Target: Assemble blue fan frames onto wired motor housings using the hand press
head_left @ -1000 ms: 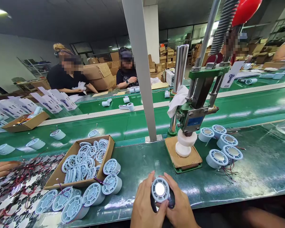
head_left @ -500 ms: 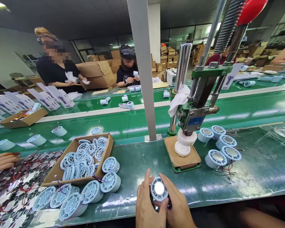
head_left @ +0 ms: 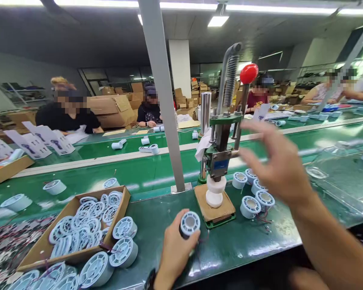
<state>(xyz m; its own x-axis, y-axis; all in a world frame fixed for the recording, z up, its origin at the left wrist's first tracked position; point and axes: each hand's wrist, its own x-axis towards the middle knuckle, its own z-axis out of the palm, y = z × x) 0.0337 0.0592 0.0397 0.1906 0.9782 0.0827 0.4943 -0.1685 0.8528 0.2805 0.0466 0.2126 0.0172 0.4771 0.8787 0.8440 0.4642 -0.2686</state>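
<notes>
Our hands have parted since the earlier frame: our left hand (head_left: 176, 246) curls round the part (head_left: 190, 223), disc up, just left of the press (head_left: 220, 161). We'd best grip by its sides, fingertips off the disc. Right of the press stand similar parts (head_left: 250, 204); our right hand (head_left: 276, 165), raised, blurred, loosely open, seems empty, and a high path would spare them.
</notes>
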